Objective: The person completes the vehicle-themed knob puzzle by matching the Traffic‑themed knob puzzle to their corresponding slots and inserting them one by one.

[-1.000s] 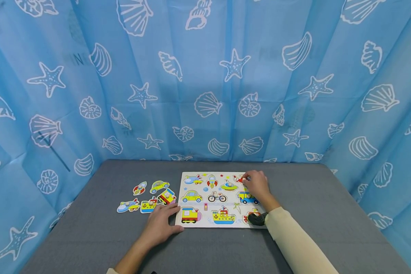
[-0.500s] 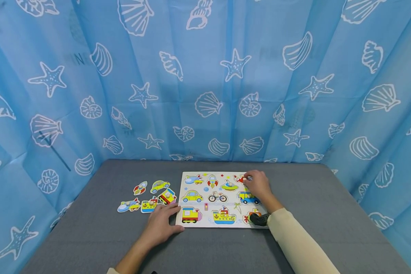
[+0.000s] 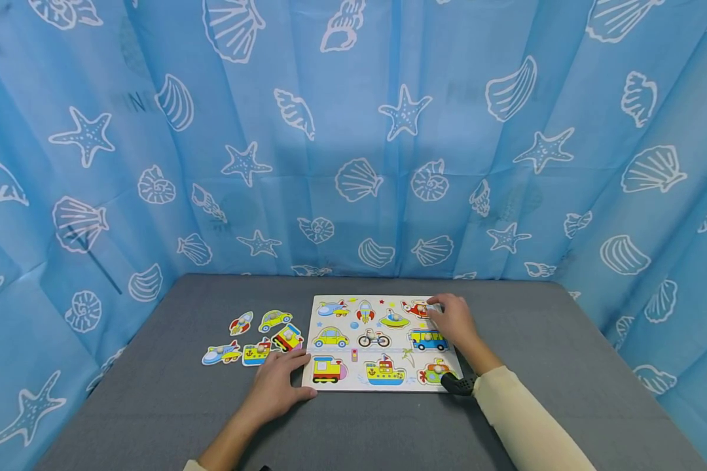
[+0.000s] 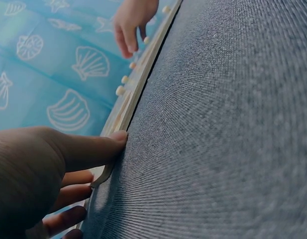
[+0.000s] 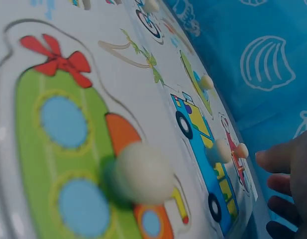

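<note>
A white puzzle board (image 3: 353,335) with vehicle pictures lies on the grey table. My left hand (image 3: 277,383) holds its near left corner; in the left wrist view the thumb (image 4: 101,149) lies along the board's edge, with the fingers round the corner. At the far right corner hovers my right hand (image 3: 452,320), beside the red helicopter piece (image 3: 415,309). In the right wrist view a small gap separates its fingertips from the helicopter's knob (image 5: 241,151). Knobbed bus (image 3: 429,340), bicycle (image 3: 374,339), flying saucer (image 3: 395,318) and submarine (image 3: 435,373) pieces sit in the board.
Loose pieces lie left of the board: a rocket (image 3: 241,323), a yellow car (image 3: 274,320), a plane (image 3: 220,353), a ship (image 3: 256,352) and a train (image 3: 287,337), several close to my left hand. A blue seashell curtain (image 3: 353,144) hangs behind the table.
My right hand has let go of the helicopter piece and moved slightly right, uncovering more of the helicopter, the bus and the submarine. The left hand stays at the board's corner.
</note>
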A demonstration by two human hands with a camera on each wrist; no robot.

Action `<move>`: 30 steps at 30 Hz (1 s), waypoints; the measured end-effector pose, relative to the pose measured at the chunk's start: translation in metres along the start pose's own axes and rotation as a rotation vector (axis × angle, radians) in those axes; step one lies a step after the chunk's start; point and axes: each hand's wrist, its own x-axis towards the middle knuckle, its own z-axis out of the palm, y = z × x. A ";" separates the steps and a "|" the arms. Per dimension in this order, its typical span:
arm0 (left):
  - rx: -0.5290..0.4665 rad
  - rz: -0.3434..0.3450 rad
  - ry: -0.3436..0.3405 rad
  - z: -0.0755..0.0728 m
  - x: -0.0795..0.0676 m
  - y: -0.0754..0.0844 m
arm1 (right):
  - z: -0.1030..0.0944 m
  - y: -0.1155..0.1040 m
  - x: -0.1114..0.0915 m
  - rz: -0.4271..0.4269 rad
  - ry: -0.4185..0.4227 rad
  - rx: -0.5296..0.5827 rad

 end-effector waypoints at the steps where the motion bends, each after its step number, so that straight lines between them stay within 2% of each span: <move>1: -0.002 0.000 0.003 0.000 0.000 0.000 | -0.001 0.001 -0.002 0.001 -0.001 -0.001; 8: -0.016 0.014 0.027 0.001 0.000 -0.002 | -0.012 0.007 -0.013 0.029 -0.039 0.018; 15: -0.021 0.019 0.026 0.000 -0.001 0.000 | -0.020 0.020 -0.030 -0.040 -0.062 0.044; 21: -0.019 0.010 0.023 0.000 -0.001 0.000 | -0.022 0.026 -0.039 -0.057 -0.063 0.051; 30: -0.020 0.002 0.015 0.000 -0.001 -0.001 | -0.017 0.036 -0.046 -0.110 -0.033 0.063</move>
